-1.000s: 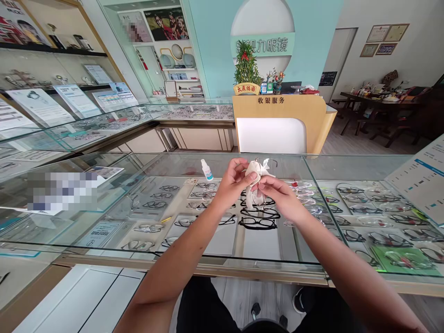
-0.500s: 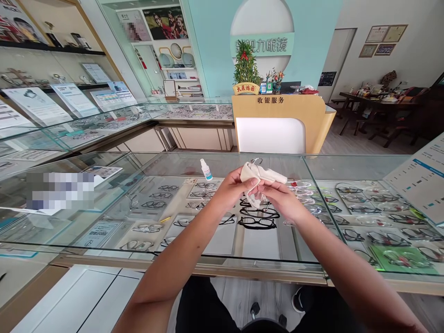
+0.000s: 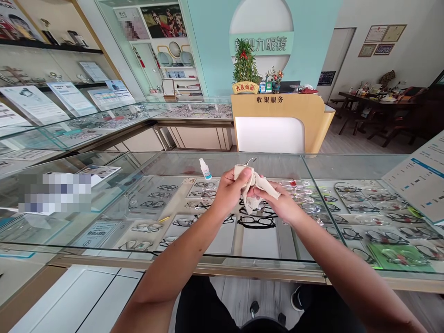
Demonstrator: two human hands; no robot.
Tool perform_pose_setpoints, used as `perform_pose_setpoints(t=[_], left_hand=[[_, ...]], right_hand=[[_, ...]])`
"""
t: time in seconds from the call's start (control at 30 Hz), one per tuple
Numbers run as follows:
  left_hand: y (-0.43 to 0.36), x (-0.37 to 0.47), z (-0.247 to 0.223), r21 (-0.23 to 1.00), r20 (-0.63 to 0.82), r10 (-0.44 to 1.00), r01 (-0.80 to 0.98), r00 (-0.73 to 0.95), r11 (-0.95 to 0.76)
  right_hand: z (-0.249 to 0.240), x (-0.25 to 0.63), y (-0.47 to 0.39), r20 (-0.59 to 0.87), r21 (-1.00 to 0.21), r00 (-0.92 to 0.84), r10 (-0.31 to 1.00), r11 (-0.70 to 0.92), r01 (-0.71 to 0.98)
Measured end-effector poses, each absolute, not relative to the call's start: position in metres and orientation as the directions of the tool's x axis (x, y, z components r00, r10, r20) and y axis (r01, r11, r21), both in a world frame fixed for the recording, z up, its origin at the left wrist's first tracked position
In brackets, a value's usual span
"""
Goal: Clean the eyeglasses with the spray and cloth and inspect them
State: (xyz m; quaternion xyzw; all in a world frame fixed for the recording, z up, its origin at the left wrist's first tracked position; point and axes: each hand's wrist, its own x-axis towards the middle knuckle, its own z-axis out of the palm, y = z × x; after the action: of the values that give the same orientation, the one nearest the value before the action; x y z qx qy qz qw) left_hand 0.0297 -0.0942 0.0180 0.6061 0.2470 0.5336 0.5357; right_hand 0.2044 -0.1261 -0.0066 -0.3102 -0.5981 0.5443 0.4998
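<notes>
Above the glass counter, my left hand point(image 3: 229, 188) is closed, its thumb pressing a cream wiping cloth point(image 3: 267, 186) from above. My right hand point(image 3: 282, 201) grips the same folded cloth from the other side, with one flap of it lying over the fingers. A thin, curved end of a pair of eyeglasses point(image 3: 251, 160) pokes out beyond the cloth. Cloth and fingers hide most of that pair. Left of my hands, a small white spray bottle point(image 3: 205, 169) with a blue label stands on the glass.
Under the glass top of the display case point(image 3: 166, 162) lie rows of eyeglasses, including a black frame point(image 3: 255, 222) below my hands. A printed card point(image 3: 421, 178) leans at the right. Papers point(image 3: 55, 192) lie at the left. A wooden cashier desk point(image 3: 317, 120) stands beyond the case.
My left thumb has shifted upward over the cloth. The cloth has bunched differently, with its loose end now slanting down across my right hand.
</notes>
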Motion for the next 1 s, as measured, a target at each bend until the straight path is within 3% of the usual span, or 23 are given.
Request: perform_pose_setpoints(t=[0.3,0.43,0.6,0.77,0.87,1.0], left_hand=[[-0.076,0.005,0.027,0.94,0.319,0.817,-0.268,0.48,-0.21],[-0.082,0.008,0.032,0.925,0.37,0.761,-0.286,0.533,-0.25],[-0.089,0.021,0.028,0.906,0.414,0.786,-0.288,0.46,-0.309],[-0.093,0.026,0.019,0.894,0.436,0.854,-0.246,0.285,-0.374],[-0.092,0.026,0.016,0.92,0.371,0.905,-0.218,0.208,-0.327],[-0.082,0.023,0.015,0.936,0.287,0.945,-0.255,0.158,-0.242]], right_hand=[[0.003,0.215,-0.123,0.286,-0.941,-0.233,0.929,0.227,-0.25],[0.004,0.213,-0.125,0.262,-0.937,-0.209,0.942,0.197,-0.287],[-0.003,0.21,-0.125,0.2,-0.954,-0.209,0.957,0.141,-0.265],[-0.001,0.202,-0.13,0.238,-0.962,-0.299,0.924,0.182,-0.204],[0.001,0.201,-0.132,0.269,-0.958,-0.335,0.903,0.213,-0.193],[0.001,0.208,-0.128,0.277,-0.946,-0.222,0.935,0.225,-0.234]])
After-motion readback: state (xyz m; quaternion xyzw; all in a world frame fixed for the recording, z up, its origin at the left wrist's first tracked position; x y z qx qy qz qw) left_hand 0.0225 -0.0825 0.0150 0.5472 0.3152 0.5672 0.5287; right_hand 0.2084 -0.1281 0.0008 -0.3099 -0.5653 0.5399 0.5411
